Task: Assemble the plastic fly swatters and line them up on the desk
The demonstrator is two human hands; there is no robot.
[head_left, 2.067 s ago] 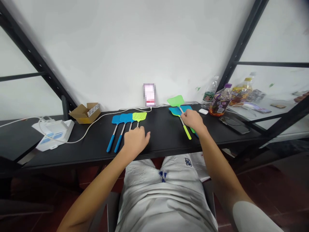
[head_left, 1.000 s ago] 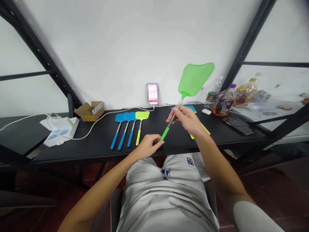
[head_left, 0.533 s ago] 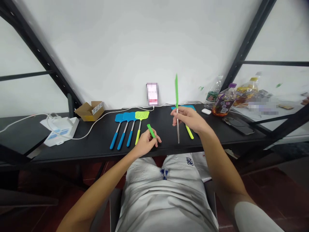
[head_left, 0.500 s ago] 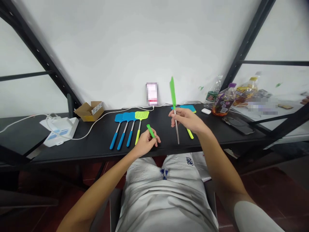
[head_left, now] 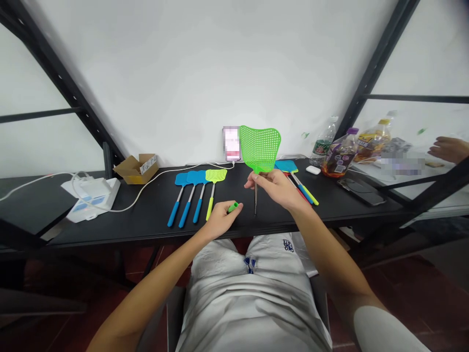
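1. one black table [head_left: 141, 225] runs across the view against a white wall [head_left: 176, 88].
2. four flyswatters [head_left: 195, 177], three blue and one yellow-green, lie in a row beside the left hand [head_left: 222, 218].
3. one green flyswatter [head_left: 259, 165] is held upright over the table, its metal rod [head_left: 255, 198] pinched by the right hand [head_left: 279, 188].
4. one green grip [head_left: 233, 208], hollow end showing, is pinched in the left hand, apart from the rod.

Cardboard box [head_left: 137, 171], clear bottle [head_left: 323, 143] beside purple-capped bottle [head_left: 339, 155].
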